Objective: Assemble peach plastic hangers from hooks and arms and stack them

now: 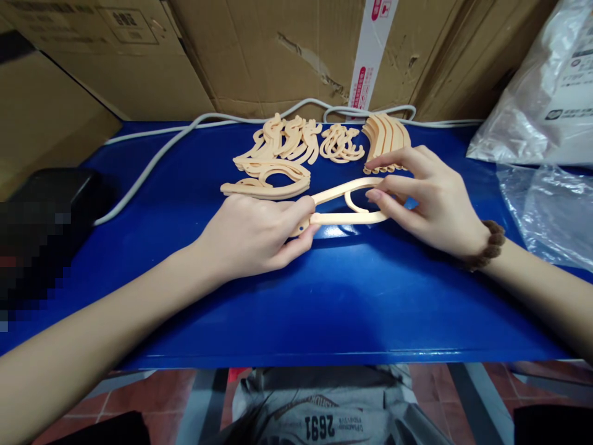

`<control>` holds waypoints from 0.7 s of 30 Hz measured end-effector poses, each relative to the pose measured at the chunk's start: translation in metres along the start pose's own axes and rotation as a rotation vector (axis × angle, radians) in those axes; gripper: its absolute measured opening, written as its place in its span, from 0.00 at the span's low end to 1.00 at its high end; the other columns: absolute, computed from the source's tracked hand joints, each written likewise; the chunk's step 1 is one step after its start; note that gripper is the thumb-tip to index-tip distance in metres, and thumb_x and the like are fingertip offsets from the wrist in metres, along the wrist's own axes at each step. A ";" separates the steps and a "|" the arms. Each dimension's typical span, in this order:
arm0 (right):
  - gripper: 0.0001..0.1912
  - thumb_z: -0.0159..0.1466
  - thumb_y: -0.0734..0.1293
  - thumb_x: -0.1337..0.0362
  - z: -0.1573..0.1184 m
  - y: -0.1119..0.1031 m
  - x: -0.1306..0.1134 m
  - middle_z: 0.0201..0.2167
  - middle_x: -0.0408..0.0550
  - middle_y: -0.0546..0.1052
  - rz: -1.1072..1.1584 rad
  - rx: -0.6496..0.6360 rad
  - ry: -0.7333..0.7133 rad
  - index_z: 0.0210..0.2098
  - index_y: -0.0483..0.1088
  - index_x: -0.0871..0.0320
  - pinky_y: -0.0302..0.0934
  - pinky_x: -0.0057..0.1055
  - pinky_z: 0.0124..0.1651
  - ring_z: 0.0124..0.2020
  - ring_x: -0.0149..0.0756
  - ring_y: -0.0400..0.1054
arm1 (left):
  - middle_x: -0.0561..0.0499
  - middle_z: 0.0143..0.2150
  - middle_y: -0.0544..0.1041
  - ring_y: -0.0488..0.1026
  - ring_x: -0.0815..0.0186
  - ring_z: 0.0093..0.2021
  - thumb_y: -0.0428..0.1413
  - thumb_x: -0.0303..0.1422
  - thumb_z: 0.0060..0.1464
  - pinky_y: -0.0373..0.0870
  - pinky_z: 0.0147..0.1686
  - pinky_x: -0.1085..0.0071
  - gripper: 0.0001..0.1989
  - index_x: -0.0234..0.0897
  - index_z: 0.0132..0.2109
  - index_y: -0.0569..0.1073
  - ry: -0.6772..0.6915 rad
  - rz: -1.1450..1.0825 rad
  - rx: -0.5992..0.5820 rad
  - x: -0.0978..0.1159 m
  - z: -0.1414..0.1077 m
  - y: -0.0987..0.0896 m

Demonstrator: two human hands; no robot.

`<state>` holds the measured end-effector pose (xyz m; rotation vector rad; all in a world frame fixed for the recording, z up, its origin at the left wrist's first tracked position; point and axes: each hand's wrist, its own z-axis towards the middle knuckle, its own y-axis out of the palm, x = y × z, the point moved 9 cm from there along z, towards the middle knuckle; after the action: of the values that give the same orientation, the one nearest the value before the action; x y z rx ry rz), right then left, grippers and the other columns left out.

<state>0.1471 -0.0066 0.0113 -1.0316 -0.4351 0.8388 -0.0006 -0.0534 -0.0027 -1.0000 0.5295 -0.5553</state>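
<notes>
A beige plastic folding hanger (349, 218) is held level between my two hands, just above the blue table. My left hand (254, 232) pinches its joint end, where a small round hole shows, between thumb and fingers. At the other end, my right hand (430, 201) has thumb and fingers closed on the hanger's curved part near the hook. Behind my left hand lies a small stack of similar folded hangers (273, 188). Farther back are piles of curved hanger pieces (296, 139) and loose hooks (341, 145). Nested hanger arms (386, 136) lie just behind my right fingers.
Cardboard boxes (287, 55) stand along the back of the blue table (296, 303). A white cable (152, 164) runs across the rear and left. Clear plastic bags (546, 111) lie at right; a dark object (50, 216) sits at left. A grey printed bag (324, 402) is below the front edge.
</notes>
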 end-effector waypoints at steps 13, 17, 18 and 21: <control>0.15 0.70 0.61 0.59 0.000 0.010 -0.007 0.41 0.53 0.76 0.108 -0.081 -0.134 0.38 0.78 0.58 0.59 0.40 0.44 0.41 0.43 0.68 | 0.57 0.22 0.73 0.68 0.70 0.19 0.50 0.33 0.63 0.48 0.19 0.71 0.09 0.36 0.34 0.69 0.130 -0.145 0.008 0.010 -0.001 -0.002; 0.15 0.70 0.61 0.59 0.000 0.010 -0.006 0.41 0.53 0.76 0.096 -0.095 -0.126 0.39 0.79 0.57 0.58 0.40 0.43 0.41 0.43 0.68 | 0.56 0.24 0.72 0.69 0.68 0.23 0.51 0.35 0.61 0.52 0.21 0.69 0.09 0.37 0.34 0.69 0.180 -0.196 -0.046 0.016 -0.002 0.000; 0.15 0.71 0.61 0.59 0.000 0.012 -0.005 0.41 0.53 0.76 0.089 -0.104 -0.123 0.40 0.79 0.56 0.58 0.40 0.44 0.41 0.43 0.68 | 0.55 0.25 0.71 0.68 0.67 0.24 0.52 0.35 0.60 0.53 0.22 0.68 0.08 0.37 0.34 0.70 0.195 -0.202 -0.069 0.018 -0.002 0.001; 0.15 0.71 0.60 0.59 -0.001 0.016 -0.003 0.42 0.53 0.75 0.058 -0.131 -0.107 0.40 0.78 0.56 0.58 0.40 0.45 0.42 0.43 0.68 | 0.53 0.26 0.71 0.66 0.64 0.27 0.51 0.30 0.55 0.57 0.26 0.67 0.05 0.36 0.33 0.70 0.252 -0.212 -0.131 0.025 -0.001 0.004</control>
<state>0.1393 -0.0056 -0.0027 -1.1278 -0.5589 0.9296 0.0179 -0.0687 -0.0102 -1.1252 0.6948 -0.8515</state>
